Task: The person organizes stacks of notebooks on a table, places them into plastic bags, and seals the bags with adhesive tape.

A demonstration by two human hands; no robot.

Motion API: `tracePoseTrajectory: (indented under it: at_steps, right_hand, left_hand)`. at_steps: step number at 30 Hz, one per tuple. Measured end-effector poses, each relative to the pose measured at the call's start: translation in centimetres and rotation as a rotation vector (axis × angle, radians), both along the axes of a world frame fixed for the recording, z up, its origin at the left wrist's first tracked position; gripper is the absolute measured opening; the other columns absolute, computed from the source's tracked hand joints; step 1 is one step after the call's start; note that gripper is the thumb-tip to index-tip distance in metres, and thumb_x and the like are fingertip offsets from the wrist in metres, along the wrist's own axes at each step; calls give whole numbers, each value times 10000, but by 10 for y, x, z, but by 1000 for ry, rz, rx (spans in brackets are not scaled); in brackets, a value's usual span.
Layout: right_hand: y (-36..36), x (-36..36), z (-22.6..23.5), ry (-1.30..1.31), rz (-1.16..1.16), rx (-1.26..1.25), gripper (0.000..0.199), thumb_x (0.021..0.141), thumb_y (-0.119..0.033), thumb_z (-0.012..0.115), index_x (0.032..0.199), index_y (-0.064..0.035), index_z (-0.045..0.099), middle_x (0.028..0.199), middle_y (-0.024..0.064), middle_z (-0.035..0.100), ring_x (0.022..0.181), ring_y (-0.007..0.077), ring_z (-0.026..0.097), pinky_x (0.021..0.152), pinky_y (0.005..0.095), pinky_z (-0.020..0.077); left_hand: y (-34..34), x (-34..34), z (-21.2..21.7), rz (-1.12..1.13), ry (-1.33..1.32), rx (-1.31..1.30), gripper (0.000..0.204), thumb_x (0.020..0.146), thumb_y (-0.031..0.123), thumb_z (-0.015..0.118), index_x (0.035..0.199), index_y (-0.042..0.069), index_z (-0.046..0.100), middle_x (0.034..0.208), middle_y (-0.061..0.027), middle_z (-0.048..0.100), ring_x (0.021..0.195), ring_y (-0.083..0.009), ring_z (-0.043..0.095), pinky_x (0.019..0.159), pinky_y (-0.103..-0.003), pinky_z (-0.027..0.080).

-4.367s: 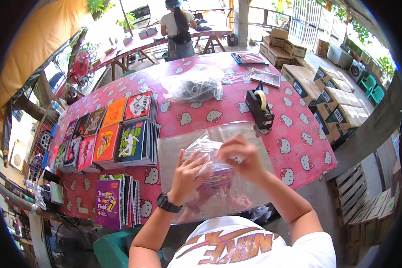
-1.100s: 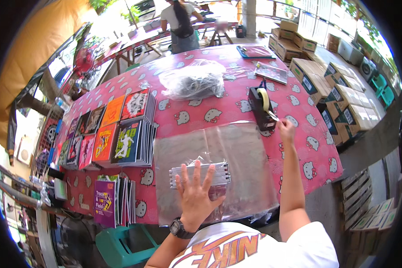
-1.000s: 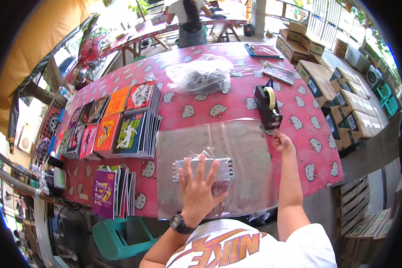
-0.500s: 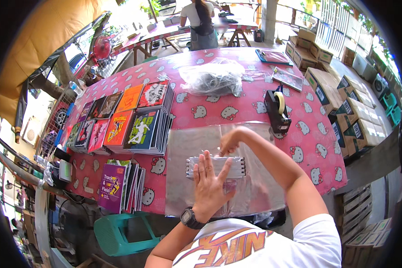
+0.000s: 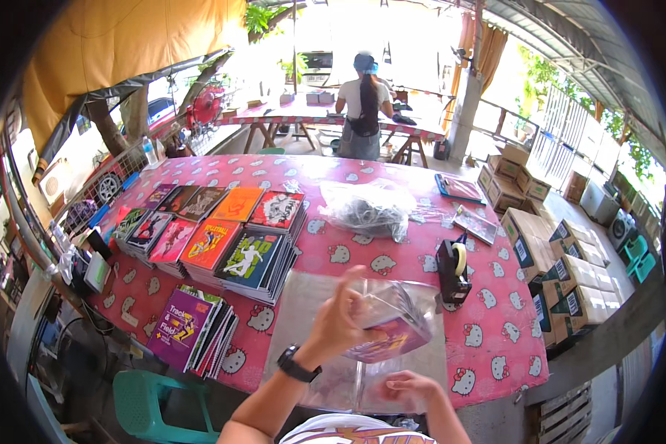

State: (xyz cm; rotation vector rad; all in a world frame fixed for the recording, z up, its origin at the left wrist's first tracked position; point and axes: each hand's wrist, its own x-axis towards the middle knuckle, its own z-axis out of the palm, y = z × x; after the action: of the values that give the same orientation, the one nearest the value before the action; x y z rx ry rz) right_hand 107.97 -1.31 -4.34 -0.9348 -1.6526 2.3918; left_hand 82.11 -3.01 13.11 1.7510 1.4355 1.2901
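Note:
A stack of spiral notebooks (image 5: 396, 337) with a purple cover stands tilted above a clear plastic sheet (image 5: 303, 292). Shiny clear film shows around the stack. At its left side is my left hand (image 5: 337, 322), open, fingers stretched upward and thumb against the purple cover. Nearer to me, over the front of the sheet, my right hand (image 5: 413, 388) has its fingers curled in and is partly blurred. Whether it pinches any film cannot be made out. A black watch (image 5: 297, 362) sits on my left wrist.
Rows of stacked notebooks (image 5: 203, 244) lie at the left, with a fanned purple pile (image 5: 181, 333) before them. A black tape dispenser (image 5: 453, 274) stands right of the sheet. Crumpled plastic (image 5: 370, 207) lies behind. One person (image 5: 362, 103) works at a far table.
My left hand has gone from lying flat on the stack to its left side, and the stack has tipped to show its purple cover. My right hand has come from behind the stack toward me.

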Motion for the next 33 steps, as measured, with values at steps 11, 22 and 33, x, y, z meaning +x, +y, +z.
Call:
tracePoseTrajectory:
  at_steps: [11, 22, 33]
  right_hand:
    - [26, -69, 38, 665, -887, 235, 512, 650, -156, 732, 1089, -16, 508, 931, 15, 557, 926, 138, 532, 854, 274, 414]
    - [16, -65, 174, 528, -808, 984, 257, 831, -285, 636, 914, -42, 637, 980, 72, 640, 1010, 181, 540, 907, 338, 393]
    - [17, -72, 203, -205, -167, 1708, 211, 661, -144, 744, 862, -129, 681, 809, 16, 622, 906, 212, 525, 928, 416, 315]
  left_hand:
    - [-25, -56, -117, -256, -752, -322, 893, 564, 190, 861, 1291, -3, 380, 1189, -69, 506, 1107, -139, 476, 953, -282, 368]
    - [-7, -61, -34, -46, -614, 111, 362, 774, 165, 699, 1076, 3, 583, 884, -65, 627, 822, -131, 591, 759, -275, 456]
    - [50, -75, 35, -354, 485, -197, 237, 761, 243, 680, 828, 16, 688, 685, -80, 657, 619, -108, 592, 602, -269, 473]
